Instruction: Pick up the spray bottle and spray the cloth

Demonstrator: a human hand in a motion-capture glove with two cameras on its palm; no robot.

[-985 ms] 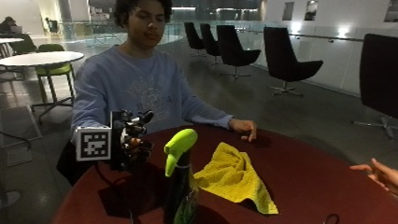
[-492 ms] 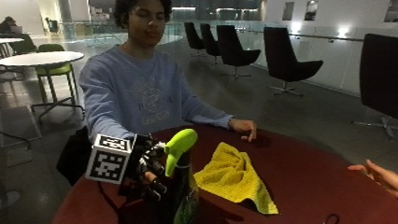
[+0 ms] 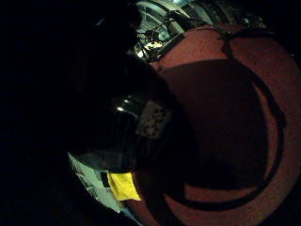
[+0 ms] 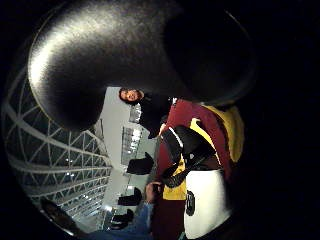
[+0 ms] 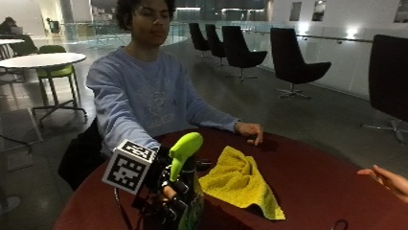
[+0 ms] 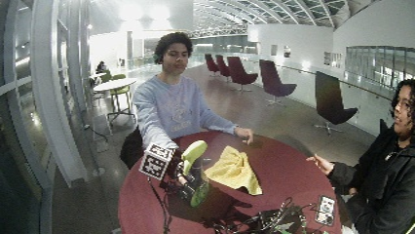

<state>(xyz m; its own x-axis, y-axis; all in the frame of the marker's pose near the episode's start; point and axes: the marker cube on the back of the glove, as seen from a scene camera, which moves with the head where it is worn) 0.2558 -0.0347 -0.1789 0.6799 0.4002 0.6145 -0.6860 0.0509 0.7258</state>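
Note:
The spray bottle (image 5: 186,158) has a bright green trigger head and a dark body, and it stands upright near the front left of the round dark red table (image 5: 319,191). My gloved right hand (image 5: 167,201) is wrapped round the bottle below the head, fingers curled on it. The crumpled yellow cloth (image 5: 242,184) lies just to the right of the bottle. The wide view shows the same bottle (image 6: 193,168), hand (image 6: 179,179) and cloth (image 6: 232,170). The bottle's dark body (image 3: 127,136) fills the little finger side palm view, with the cloth (image 3: 123,185) beyond it.
My bare left hand (image 5: 250,130) rests flat on the table's far side. Another person's hand (image 5: 389,178) reaches in from the right edge. Cables and small devices (image 6: 272,222) lie at the table's front. Black chairs stand behind.
My gloved hand came down from the bottle's upper left, moved against it, and now its fingers are round the bottle. Bottle and cloth have stayed in place.

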